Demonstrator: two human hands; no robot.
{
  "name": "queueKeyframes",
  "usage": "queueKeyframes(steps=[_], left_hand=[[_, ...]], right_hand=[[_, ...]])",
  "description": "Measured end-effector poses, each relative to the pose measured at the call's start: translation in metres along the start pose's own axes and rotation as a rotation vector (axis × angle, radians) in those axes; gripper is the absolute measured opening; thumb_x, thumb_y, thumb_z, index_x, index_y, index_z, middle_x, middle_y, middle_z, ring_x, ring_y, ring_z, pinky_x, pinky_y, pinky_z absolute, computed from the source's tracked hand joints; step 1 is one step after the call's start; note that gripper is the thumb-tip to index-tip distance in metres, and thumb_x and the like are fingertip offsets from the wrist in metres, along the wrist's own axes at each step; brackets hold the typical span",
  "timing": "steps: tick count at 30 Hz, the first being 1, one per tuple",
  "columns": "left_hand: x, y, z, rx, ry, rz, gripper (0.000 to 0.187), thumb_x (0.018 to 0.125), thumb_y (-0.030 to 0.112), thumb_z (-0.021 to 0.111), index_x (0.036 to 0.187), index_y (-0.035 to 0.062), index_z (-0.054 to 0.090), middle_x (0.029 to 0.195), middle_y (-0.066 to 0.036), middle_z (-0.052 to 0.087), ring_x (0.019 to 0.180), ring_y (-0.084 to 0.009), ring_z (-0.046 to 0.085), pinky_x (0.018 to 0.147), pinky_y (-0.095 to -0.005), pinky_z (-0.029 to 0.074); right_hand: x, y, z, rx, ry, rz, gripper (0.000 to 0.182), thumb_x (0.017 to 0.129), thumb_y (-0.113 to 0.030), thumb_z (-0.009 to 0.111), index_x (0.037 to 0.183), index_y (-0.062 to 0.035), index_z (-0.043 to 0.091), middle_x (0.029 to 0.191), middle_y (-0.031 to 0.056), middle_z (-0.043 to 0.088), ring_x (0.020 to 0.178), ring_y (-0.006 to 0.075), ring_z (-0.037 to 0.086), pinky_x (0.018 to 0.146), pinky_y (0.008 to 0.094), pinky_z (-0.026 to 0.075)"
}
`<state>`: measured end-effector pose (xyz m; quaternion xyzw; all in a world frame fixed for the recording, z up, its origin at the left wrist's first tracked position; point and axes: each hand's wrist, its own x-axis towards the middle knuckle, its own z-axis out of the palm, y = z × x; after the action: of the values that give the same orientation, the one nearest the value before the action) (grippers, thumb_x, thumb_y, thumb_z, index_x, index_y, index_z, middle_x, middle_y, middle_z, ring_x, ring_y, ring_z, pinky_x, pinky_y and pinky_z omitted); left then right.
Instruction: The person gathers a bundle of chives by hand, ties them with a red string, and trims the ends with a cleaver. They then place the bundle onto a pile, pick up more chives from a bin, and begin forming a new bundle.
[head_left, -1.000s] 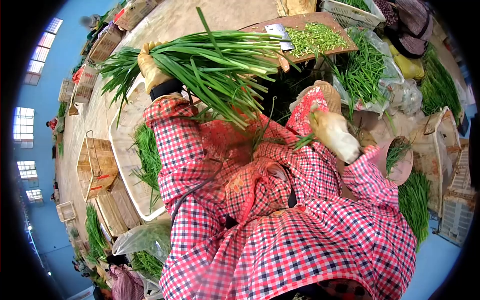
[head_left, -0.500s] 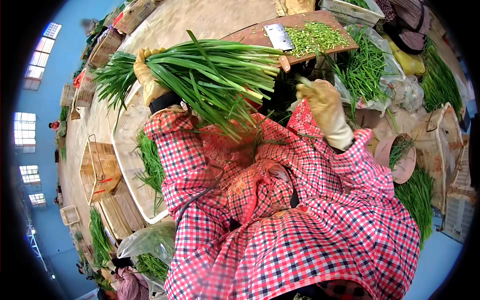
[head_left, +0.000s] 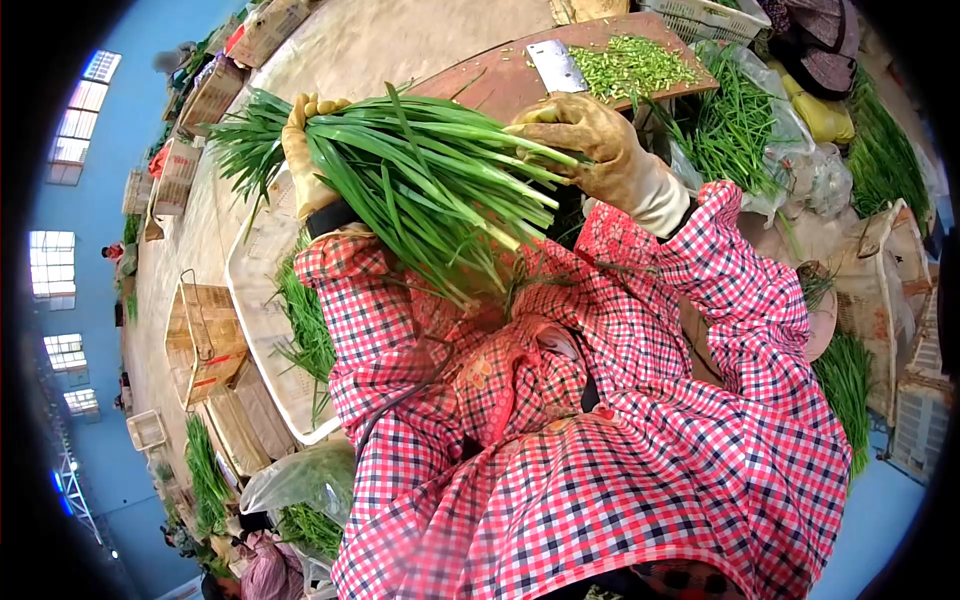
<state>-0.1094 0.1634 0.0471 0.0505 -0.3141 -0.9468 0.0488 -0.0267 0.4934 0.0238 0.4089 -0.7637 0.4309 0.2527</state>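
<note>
My left hand (head_left: 305,150), in a worn tan glove, is closed around a thick bunch of garlic chives (head_left: 420,165) and holds it up sideways. The leafy tips hang out left of the hand, and the pale stem ends fan toward the right. At those stem ends is my right hand (head_left: 590,145), also gloved, its fingers bent over the uppermost stems. How many stems it grips is hard to make out. Just beyond it, a cleaver (head_left: 557,68) lies on a brown wooden board (head_left: 490,85); its handle is hidden behind the right glove.
Chopped stem pieces (head_left: 635,68) lie on the board. Right of it, loose chives (head_left: 735,135) fill an open plastic bag. A white crate (head_left: 262,300) with chives stands at my left, beside a wooden box (head_left: 205,335). A pink bucket (head_left: 822,325) sits at the right.
My right hand has moved up and left to the bunch's stem ends, covering the cleaver's handle. The small stem piece seen at its fingers is no longer visible. The bunch has tilted slightly downward at its right end.
</note>
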Motion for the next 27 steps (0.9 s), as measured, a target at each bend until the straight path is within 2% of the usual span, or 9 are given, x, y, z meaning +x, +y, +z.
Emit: queueKeyframes(steps=[6,9,12,14,16,18,20,22,27], left_hand=[[0.003,-0.005,-0.003,-0.046,-0.016,-0.07,0.02,0.089,0.02,0.066,0.09,0.0024,0.058,0.07,-0.004,0.058,0.069,-0.0203,0.057,0.073,-0.0371,0.051],[-0.003,-0.008,0.0,-0.071,-0.078,-0.162,0.019,0.09,0.02,0.064,0.091,0.0019,0.058,0.072,-0.004,0.058,0.07,-0.0208,0.058,0.075,-0.038,0.051],[0.004,-0.022,-0.01,-0.041,-0.019,0.03,0.02,0.092,0.022,0.062,0.093,0.0025,0.058,0.074,-0.004,0.059,0.073,-0.0218,0.058,0.077,-0.0387,0.052],[0.004,-0.018,-0.017,0.004,-0.036,0.003,0.02,0.093,0.023,0.06,0.094,0.0027,0.058,0.075,-0.005,0.06,0.073,-0.0216,0.059,0.078,-0.0385,0.052],[0.006,-0.008,-0.025,0.048,-0.053,-0.021,0.021,0.094,0.023,0.058,0.095,0.0029,0.058,0.077,-0.005,0.061,0.074,-0.0214,0.059,0.079,-0.0382,0.052],[-0.003,-0.005,-0.014,0.013,-0.014,-0.022,0.018,0.094,0.022,0.058,0.092,0.0034,0.059,0.074,-0.005,0.062,0.072,-0.0211,0.059,0.077,-0.0368,0.052],[-0.033,-0.017,0.019,0.136,0.085,0.131,0.018,0.094,0.021,0.058,0.09,0.0039,0.06,0.072,-0.005,0.062,0.07,-0.021,0.06,0.076,-0.0359,0.052],[-0.007,-0.01,-0.007,-0.045,-0.011,-0.084,0.018,0.093,0.021,0.059,0.086,0.0043,0.061,0.069,-0.004,0.062,0.068,-0.021,0.059,0.075,-0.035,0.052],[-0.004,-0.02,-0.004,-0.21,-0.101,-0.194,0.017,0.091,0.02,0.064,0.081,0.006,0.061,0.068,-0.001,0.06,0.069,-0.0171,0.057,0.076,-0.032,0.05]], right_hand=[[-0.007,-0.009,-0.013,-0.277,0.077,-0.132,0.024,0.073,-0.013,0.072,0.097,-0.0136,0.071,0.089,0.0056,0.069,0.077,0.0256,0.064,0.07,0.0362,0.052],[-0.013,-0.017,-0.024,-0.326,0.051,-0.039,0.025,0.072,-0.011,0.072,0.097,-0.0122,0.07,0.085,0.0058,0.068,0.074,0.0252,0.064,0.067,0.0366,0.051],[-0.023,-0.026,-0.034,-0.383,0.099,0.027,0.019,0.074,-0.008,0.072,0.092,-0.0115,0.069,0.08,0.0065,0.067,0.071,0.0237,0.065,0.065,0.0341,0.053],[-0.039,-0.023,-0.041,-0.347,0.19,0.048,0.014,0.075,-0.006,0.072,0.089,-0.0111,0.068,0.076,0.0069,0.067,0.068,0.0231,0.065,0.063,0.0326,0.053],[-0.058,-0.019,-0.057,-0.463,0.177,0.174,0.011,0.08,-0.015,0.074,0.083,-0.0076,0.067,0.073,0.005,0.067,0.065,0.021,0.065,0.06,0.0321,0.053],[-0.058,-0.024,-0.065,-0.452,0.045,0.307,0.018,0.079,-0.021,0.076,0.089,-0.0078,0.068,0.079,0.0054,0.069,0.071,0.0208,0.067,0.065,0.0317,0.054],[-0.039,-0.028,-0.055,-0.346,0.091,0.174,0.031,0.079,-0.029,0.076,0.104,-0.0117,0.068,0.099,0.0067,0.07,0.091,0.0223,0.067,0.082,0.0341,0.053],[-0.015,-0.034,-0.045,-0.286,-0.062,0.151,0.051,0.079,-0.037,0.075,0.124,-0.0172,0.062,0.128,0.0035,0.06,0.123,0.0232,0.051,0.106,0.0386,0.036],[0.003,-0.03,-0.002,-0.118,0.027,0.114,0.036,0.081,-0.024,0.073,0.115,-0.016,0.066,0.12,0.0034,0.063,0.113,0.022,0.055,0.099,0.0367,0.042]])
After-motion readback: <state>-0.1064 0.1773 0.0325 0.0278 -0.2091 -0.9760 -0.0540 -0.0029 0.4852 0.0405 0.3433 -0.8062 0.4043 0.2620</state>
